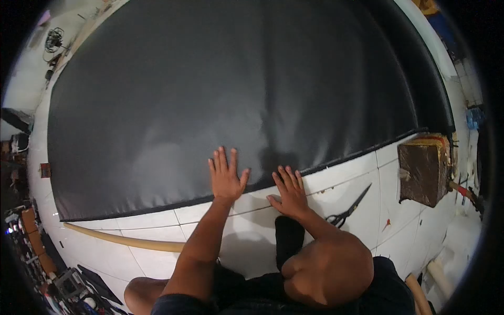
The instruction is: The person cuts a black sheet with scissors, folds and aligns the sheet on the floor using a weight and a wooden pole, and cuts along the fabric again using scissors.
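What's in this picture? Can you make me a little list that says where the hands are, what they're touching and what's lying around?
Left hand: open, palm down, on the black sheet
Right hand: open, fingers spread, at the sheet's near edge
Black sheet: very big, smooth and a bit shiny, spread out in front of the person
Scissors: on the white tiled floor, right of the right hand
Long tan tube: on the floor, at the left
Brown block: at the right, by the sheet's corner
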